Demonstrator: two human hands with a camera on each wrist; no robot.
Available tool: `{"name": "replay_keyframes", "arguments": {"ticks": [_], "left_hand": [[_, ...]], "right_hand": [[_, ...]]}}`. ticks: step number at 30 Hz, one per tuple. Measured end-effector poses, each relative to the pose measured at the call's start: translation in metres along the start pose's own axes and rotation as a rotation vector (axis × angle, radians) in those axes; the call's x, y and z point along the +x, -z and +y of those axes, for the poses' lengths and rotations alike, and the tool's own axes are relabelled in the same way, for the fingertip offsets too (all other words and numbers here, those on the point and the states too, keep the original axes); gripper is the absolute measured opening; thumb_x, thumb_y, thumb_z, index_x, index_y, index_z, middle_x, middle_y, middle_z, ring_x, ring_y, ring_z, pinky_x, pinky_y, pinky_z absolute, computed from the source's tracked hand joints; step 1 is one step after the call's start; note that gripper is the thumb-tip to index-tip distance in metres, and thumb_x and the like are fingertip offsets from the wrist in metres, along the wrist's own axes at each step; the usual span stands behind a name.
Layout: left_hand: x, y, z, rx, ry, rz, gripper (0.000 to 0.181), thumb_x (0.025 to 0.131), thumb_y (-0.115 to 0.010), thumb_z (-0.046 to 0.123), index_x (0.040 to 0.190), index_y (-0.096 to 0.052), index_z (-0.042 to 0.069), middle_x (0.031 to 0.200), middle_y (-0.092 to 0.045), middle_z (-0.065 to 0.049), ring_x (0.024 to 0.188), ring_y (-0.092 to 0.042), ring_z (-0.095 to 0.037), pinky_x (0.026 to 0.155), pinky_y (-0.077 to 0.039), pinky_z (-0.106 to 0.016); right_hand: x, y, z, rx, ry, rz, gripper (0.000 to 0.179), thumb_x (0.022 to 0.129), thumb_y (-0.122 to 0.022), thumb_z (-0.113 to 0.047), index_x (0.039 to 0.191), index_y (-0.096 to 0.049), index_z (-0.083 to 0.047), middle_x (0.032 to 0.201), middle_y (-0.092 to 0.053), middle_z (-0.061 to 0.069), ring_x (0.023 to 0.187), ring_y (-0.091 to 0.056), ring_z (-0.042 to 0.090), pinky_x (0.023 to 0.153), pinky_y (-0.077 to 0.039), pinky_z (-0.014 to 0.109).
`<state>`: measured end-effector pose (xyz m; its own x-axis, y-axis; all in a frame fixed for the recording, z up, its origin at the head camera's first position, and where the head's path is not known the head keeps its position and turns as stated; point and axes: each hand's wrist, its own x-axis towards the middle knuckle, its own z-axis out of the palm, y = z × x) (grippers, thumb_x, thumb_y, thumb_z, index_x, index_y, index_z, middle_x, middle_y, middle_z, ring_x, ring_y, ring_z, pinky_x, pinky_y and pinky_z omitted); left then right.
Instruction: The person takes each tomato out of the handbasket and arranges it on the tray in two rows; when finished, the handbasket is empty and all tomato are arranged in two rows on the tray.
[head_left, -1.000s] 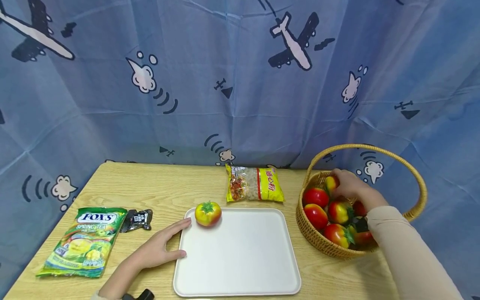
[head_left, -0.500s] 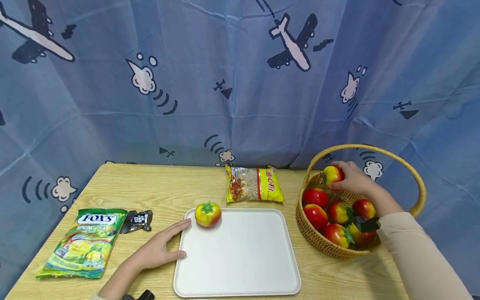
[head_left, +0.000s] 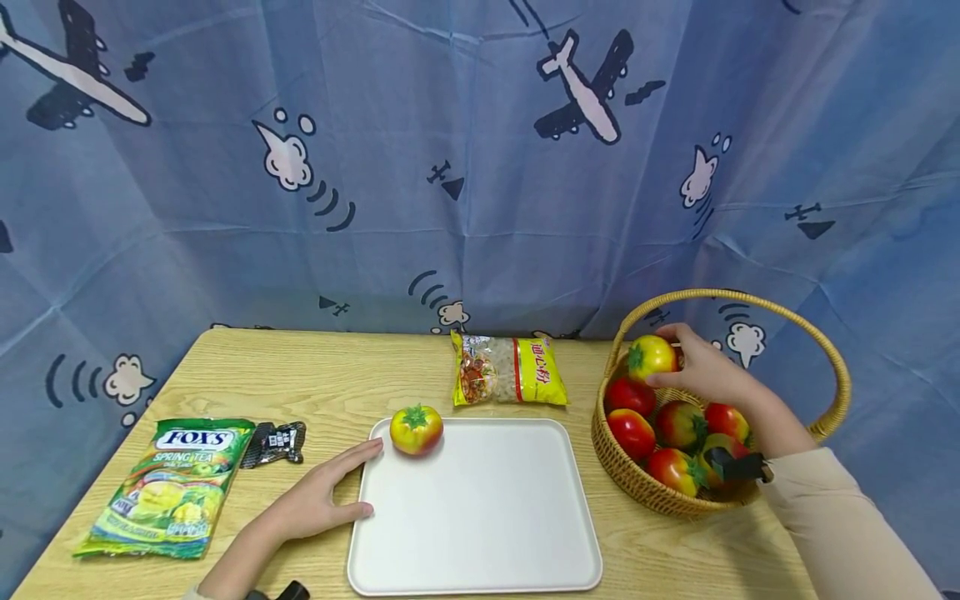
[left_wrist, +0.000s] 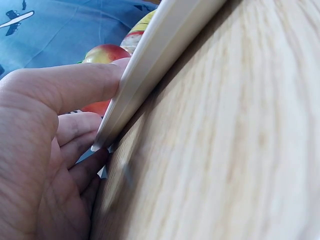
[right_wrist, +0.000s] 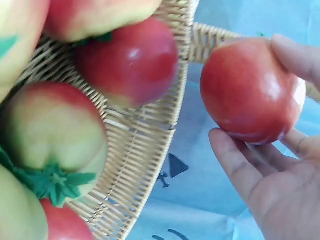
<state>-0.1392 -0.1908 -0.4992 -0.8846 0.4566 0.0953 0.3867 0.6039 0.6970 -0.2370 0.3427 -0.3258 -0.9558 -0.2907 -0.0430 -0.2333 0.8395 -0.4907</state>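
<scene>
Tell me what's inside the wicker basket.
At least six reddish fruits lie in the wicker basket; the right hand holds another fruit clear of them. Anything beneath the pile is covered and cannot be seen.

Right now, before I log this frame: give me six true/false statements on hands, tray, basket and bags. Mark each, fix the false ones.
1. The right hand holds a yellow-and-red fruit. True.
2. The left hand touches the white tray. True.
3. Three fruits lie on the white tray. False: a single fruit lies there, near a far corner.
4. The wicker basket holds several other fruits. True.
5. The FOX'S bag lies on the white tray. False: it lies on the table, left of the tray.
6. The basket's handle is folded down. False: it arches up over the basket.
</scene>
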Motion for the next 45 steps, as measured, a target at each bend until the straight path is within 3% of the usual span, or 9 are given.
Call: {"name": "replay_keyframes", "arguments": {"ticks": [6,12,16,21,25,29,35,39,45], "left_hand": [[0.0,0.0,0.0,0.002,-0.001,0.005,0.076,0.082,-0.068,0.046,0.146,-0.038,0.019,0.153,-0.034,-0.004,0.138,-0.033,-0.036,0.108,-0.03,-0.062],[0.0,0.0,-0.001,0.007,0.001,0.007,0.076,0.082,-0.068,0.047,0.147,-0.037,0.02,0.153,-0.034,-0.004,0.138,-0.033,-0.036,0.108,-0.03,-0.062],[0.0,-0.001,-0.002,0.004,0.004,0.001,0.077,0.082,-0.068,0.048,0.147,-0.037,0.02,0.153,-0.033,-0.005,0.138,-0.033,-0.036,0.108,-0.029,-0.063],[0.0,-0.001,-0.003,-0.001,0.002,-0.006,0.077,0.082,-0.067,0.048,0.147,-0.036,0.02,0.153,-0.033,-0.006,0.138,-0.032,-0.038,0.108,-0.029,-0.063],[0.0,0.0,-0.003,-0.002,-0.002,-0.013,0.077,0.083,-0.067,0.047,0.147,-0.036,0.019,0.153,-0.033,-0.008,0.138,-0.032,-0.038,0.107,-0.03,-0.063],[0.001,0.0,-0.002,-0.001,0.004,-0.01,0.077,0.083,-0.068,0.047,0.147,-0.036,0.018,0.153,-0.033,-0.009,0.138,-0.033,-0.038,0.108,-0.03,-0.063],[0.0,0.001,0.0,0.006,0.006,0.002,0.078,0.081,-0.069,0.046,0.147,-0.037,0.017,0.152,-0.034,-0.011,0.137,-0.035,-0.038,0.108,-0.03,-0.062],[0.0,0.001,0.0,0.004,0.001,0.002,0.078,0.081,-0.069,0.045,0.146,-0.038,0.017,0.152,-0.035,-0.01,0.137,-0.035,-0.038,0.108,-0.03,-0.062],[0.001,0.002,0.0,-0.005,0.006,-0.002,0.078,0.081,-0.07,0.045,0.146,-0.038,0.017,0.152,-0.035,-0.01,0.137,-0.034,-0.037,0.108,-0.03,-0.061]], "right_hand": [[-0.01,0.0,-0.014,0.089,0.054,-0.041,0.073,0.087,-0.068,-0.031,0.141,-0.029,0.001,0.13,-0.047,0.023,0.116,-0.048,0.039,0.091,-0.049,0.05],[-0.013,-0.008,-0.023,0.192,0.109,-0.044,0.067,0.086,-0.07,-0.022,0.138,-0.033,-0.001,0.124,-0.055,0.017,0.111,-0.054,0.021,0.086,-0.052,0.021],[-0.014,-0.018,-0.031,0.289,0.112,-0.055,0.067,0.085,-0.071,-0.02,0.136,-0.031,-0.001,0.129,-0.05,0.018,0.11,-0.055,0.015,0.084,-0.049,0.012],[-0.011,-0.036,-0.044,0.363,0.116,-0.044,0.069,0.085,-0.071,-0.018,0.137,-0.029,-0.002,0.133,-0.044,0.019,0.114,-0.053,0.03,0.085,-0.049,0.012],[-0.004,-0.052,-0.055,0.432,0.152,-0.038,0.075,0.083,-0.073,-0.016,0.142,-0.028,-0.004,0.135,-0.042,0.021,0.113,-0.053,0.034,0.086,-0.051,0.015],[0.002,-0.069,-0.064,0.511,0.202,-0.046,0.076,0.083,-0.072,-0.013,0.145,-0.029,-0.006,0.138,-0.039,0.021,0.111,-0.055,0.03,0.085,-0.053,0.017],[0.014,-0.096,-0.076,0.711,0.289,-0.071,0.073,0.083,-0.07,-0.003,0.144,-0.031,-0.006,0.146,-0.03,0.017,0.113,-0.055,0.014,0.087,-0.054,0.02],[0.023,-0.113,-0.086,0.803,0.284,-0.078,0.074,0.082,-0.071,-0.003,0.144,-0.032,-0.009,0.146,-0.031,0.014,0.116,-0.054,0.015,0.087,-0.055,0.023],[0.034,-0.136,-0.106,0.817,0.241,-0.006,0.074,0.08,-0.074,-0.005,0.143,-0.035,-0.008,0.139,-0.039,0.017,0.12,-0.048,0.03,0.09,-0.052,0.022]]}}
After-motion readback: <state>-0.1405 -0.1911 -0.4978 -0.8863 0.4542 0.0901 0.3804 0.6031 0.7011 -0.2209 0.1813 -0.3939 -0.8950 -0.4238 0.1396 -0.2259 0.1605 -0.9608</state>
